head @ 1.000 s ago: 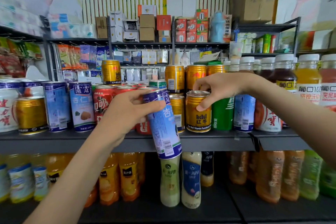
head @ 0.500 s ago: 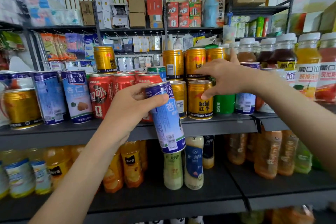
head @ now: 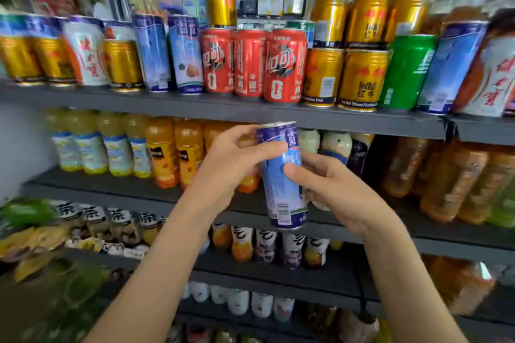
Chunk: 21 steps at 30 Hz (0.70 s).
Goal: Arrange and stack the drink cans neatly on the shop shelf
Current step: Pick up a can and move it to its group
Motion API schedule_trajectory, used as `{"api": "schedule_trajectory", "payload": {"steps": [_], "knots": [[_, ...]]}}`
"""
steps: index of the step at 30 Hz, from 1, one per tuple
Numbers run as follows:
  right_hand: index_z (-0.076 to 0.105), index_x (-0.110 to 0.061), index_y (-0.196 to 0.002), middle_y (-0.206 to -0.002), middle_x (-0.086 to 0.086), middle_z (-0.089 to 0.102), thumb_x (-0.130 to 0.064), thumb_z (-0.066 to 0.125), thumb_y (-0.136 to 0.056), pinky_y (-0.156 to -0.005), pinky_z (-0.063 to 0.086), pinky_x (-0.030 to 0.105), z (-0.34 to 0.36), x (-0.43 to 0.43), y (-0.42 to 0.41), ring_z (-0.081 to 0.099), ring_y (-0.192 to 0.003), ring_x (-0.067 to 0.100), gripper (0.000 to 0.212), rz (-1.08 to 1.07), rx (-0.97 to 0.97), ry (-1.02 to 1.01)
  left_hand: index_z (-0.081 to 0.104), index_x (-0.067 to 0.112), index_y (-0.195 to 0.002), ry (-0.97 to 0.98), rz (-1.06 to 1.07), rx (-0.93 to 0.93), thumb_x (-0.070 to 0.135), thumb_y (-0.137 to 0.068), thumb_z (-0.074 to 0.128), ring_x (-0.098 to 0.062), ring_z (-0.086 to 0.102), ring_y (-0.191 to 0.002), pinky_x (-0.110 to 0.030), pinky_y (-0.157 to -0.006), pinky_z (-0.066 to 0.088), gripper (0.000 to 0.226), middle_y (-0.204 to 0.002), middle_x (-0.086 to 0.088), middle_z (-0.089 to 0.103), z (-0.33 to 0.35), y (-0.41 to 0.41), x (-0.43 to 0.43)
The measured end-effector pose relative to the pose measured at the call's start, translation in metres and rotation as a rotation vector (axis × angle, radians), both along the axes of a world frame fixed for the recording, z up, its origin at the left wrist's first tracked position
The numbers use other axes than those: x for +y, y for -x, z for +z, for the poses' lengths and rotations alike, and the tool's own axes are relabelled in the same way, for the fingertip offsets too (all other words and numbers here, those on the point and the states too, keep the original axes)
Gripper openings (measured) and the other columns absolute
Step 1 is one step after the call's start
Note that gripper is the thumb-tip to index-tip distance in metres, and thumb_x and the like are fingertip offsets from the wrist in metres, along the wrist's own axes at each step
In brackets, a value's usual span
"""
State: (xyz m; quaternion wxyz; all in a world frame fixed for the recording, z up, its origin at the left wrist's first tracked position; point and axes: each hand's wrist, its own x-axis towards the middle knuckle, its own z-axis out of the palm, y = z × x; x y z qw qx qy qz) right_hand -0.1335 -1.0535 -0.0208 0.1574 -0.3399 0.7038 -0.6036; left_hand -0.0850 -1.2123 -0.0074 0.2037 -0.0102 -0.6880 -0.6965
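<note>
Blue-and-white tall can point(head: 281, 189) is off the shelf, upright with a slight lean, held in front of the bottle rows point(head: 167, 153) and below the can shelf point(head: 223, 113). Left hand point(head: 231, 167): thumb laid across the can's upper front, fingers curled round the back. Right hand point(head: 337, 189): thumb pressed on the mid-label, fingers wrapped behind. Both grip the 1 can. Judgement: you are mid-handover or turning the label. Keep 1 hand firmly closed until the other has a full wrap; don't lift both thumbs together. 2 matching blue cans point(head: 184, 53) stand above and left of your left hand, beside the 3 red cans point(head: 250, 64). Another blue can point(head: 451, 67) stands above and right of your right hand, past the green can point(head: 407, 72). The frame is blurred, so no free slot can be made out. Lift clear of the shelf lip, set the base flat, label outward.
</note>
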Motion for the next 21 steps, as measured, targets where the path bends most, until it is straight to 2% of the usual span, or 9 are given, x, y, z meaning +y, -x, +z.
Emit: {"api": "schedule_trajectory", "payload": {"steps": [2,4,7,8,10,14,17,19,21], "knots": [[0.065,-0.021,-0.112,-0.101,-0.009,0.073,-0.029,0.060,-0.083,-0.073,0.049,0.020,-0.021,-0.009,-0.011,0.066,-0.091,0.007,0.031,0.053,-0.062,0.038,0.065,0.015,-0.105,-0.032,0.048,-0.078,0.013,-0.075,0.075,-0.020,0.069,-0.092,-0.035,-0.079,0.056,0.032,-0.095,-0.002,0.074,-0.021,-0.018,-0.006],[0.065,-0.020,-0.107,-0.094,-0.012,0.074,-0.024,0.061,-0.082,-0.068,0.050,0.015,-0.042,-0.022,-0.025,0.066,-0.086,0.002,0.026,0.093,-0.118,0.065,0.064,0.018,-0.105,-0.053,0.073,-0.133,0.013,-0.076,0.074,-0.019,0.069,-0.092,-0.036,-0.083,0.055,0.030,-0.096,-0.001,0.074,-0.040,-0.039,-0.015],[0.068,-0.020,-0.104,-0.097,-0.007,0.074,-0.031,0.067,-0.074,-0.068,0.052,0.023,-0.073,-0.051,-0.049,0.066,-0.088,0.007,0.032,0.097,-0.144,0.068,0.064,0.026,-0.105,-0.057,0.100,-0.173,0.013,-0.081,0.069,-0.014,0.067,-0.099,-0.028,-0.081,0.055,0.027,-0.102,0.005,0.073,-0.065,-0.077,-0.033],[0.069,-0.020,-0.103,-0.099,-0.004,0.074,-0.033,0.069,-0.072,-0.070,0.052,0.027,-0.082,-0.061,-0.056,0.067,-0.090,0.010,0.034,0.092,-0.157,0.070,0.064,0.027,-0.109,-0.032,0.106,-0.184,0.016,-0.083,0.068,-0.012,0.066,-0.102,-0.027,-0.082,0.055,0.028,-0.106,0.006,0.071,-0.071,-0.089,-0.041],[0.069,-0.022,-0.099,-0.098,-0.004,0.074,-0.029,0.071,-0.074,-0.066,0.050,0.022,-0.094,-0.084,-0.071,0.068,-0.089,0.009,0.026,0.098,-0.198,0.075,0.062,0.028,-0.118,-0.003,0.128,-0.211,0.025,-0.084,0.066,-0.011,0.064,-0.104,-0.028,-0.084,0.054,0.034,-0.112,0.006,0.069,-0.082,-0.111,-0.059],[0.069,-0.022,-0.098,-0.094,-0.004,0.074,-0.021,0.068,-0.085,-0.063,0.052,0.022,-0.098,-0.130,-0.089,0.069,-0.084,0.009,0.013,0.061,-0.309,0.091,0.060,0.031,-0.121,-0.001,0.212,-0.285,0.051,-0.073,0.064,-0.009,0.063,-0.107,-0.033,-0.090,0.052,0.052,-0.118,0.007,0.065,-0.106,-0.144,-0.097],[0.069,-0.016,-0.101,-0.098,0.002,0.074,-0.028,0.068,-0.084,-0.074,0.054,0.035,-0.097,-0.170,-0.099,0.069,-0.090,0.018,0.021,0.006,-0.393,0.099,0.058,0.025,-0.124,0.095,0.169,-0.331,0.038,-0.086,0.062,-0.009,0.062,-0.106,-0.027,-0.087,0.051,0.041,-0.116,0.006,0.066,-0.116,-0.163,-0.131],[0.069,-0.014,-0.100,-0.098,0.006,0.074,-0.027,0.068,-0.084,-0.070,0.052,0.034,-0.098,-0.200,-0.107,0.069,-0.086,0.019,0.021,0.000,-0.403,0.103,0.056,0.025,-0.124,0.174,0.144,-0.348,0.029,-0.088,0.064,-0.005,0.062,-0.103,-0.025,-0.086,0.051,0.036,-0.114,0.008,0.066,-0.117,-0.174,-0.159],[0.068,-0.013,-0.099,-0.093,0.005,0.074,-0.023,0.068,-0.084,-0.064,0.055,0.030,-0.099,-0.233,-0.118,0.069,-0.080,0.017,0.018,0.013,-0.397,0.108,0.055,0.028,-0.122,0.223,0.141,-0.363,0.030,-0.084,0.069,-0.002,0.062,-0.101,-0.025,-0.088,0.051,0.041,-0.114,0.012,0.065,-0.118,-0.182,-0.190]]}}
